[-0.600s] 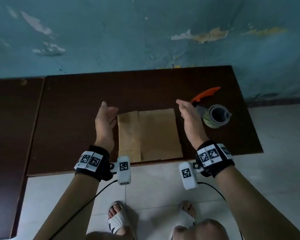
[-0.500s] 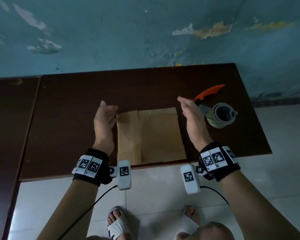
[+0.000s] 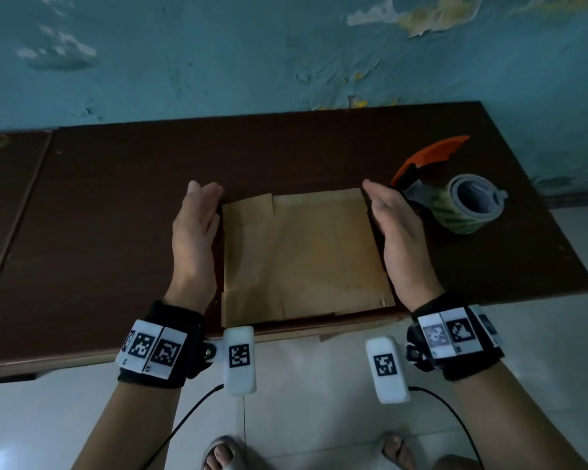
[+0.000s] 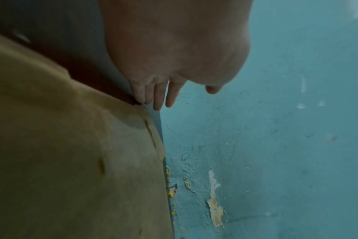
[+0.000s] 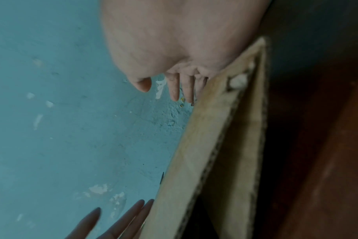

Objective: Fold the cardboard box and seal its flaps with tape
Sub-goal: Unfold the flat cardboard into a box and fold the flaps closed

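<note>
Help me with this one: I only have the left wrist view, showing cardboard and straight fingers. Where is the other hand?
Observer: The right hand stands on edge with its fingers straight, along the right side of the flat box, opposite the left hand.
Operator: Is there any tape around?
Observer: Yes, a tape dispenser with an orange handle lies on the table just right of that hand, untouched.
Operator: Is the box opening?
Observer: The right wrist view shows a gap between two cardboard layers at its right edge.
</note>
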Motion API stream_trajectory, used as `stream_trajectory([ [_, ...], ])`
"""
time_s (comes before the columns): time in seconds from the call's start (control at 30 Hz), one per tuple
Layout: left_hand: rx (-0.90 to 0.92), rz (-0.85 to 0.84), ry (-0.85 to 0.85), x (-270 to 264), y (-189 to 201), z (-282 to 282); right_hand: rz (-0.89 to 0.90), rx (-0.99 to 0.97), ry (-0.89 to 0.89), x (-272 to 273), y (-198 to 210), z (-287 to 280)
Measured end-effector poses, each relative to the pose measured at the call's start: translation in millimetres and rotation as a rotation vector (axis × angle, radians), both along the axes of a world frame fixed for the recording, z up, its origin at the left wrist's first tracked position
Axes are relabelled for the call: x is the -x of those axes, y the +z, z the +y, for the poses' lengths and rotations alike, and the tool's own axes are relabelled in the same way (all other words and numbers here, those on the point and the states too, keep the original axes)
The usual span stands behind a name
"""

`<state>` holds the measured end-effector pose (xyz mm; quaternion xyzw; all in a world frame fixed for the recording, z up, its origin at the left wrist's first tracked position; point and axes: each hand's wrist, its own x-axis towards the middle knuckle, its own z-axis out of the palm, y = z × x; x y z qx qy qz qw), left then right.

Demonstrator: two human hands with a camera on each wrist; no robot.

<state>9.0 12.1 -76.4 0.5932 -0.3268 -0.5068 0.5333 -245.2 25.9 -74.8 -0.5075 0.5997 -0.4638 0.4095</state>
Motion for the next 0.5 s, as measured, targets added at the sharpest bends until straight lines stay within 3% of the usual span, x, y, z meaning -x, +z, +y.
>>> stream_trajectory([
  [0.23, 0.033, -0.057, 0.045, -11.0, -19.6, 3.2, -0.082, 0.008, -0.022, 0.2, -27.2, 6.5],
  [0.4, 0.009, -0.295, -0.005, -2.4, -22.2, 13.0, -0.243, 0.060, -0.057, 5.0, -37.8, 12.4],
  [0.5, 0.005, -0.334, -0.086, 5.5, -21.5, 17.6, -0.302, 0.068, -0.034, 6.9, -41.5, 20.1],
])
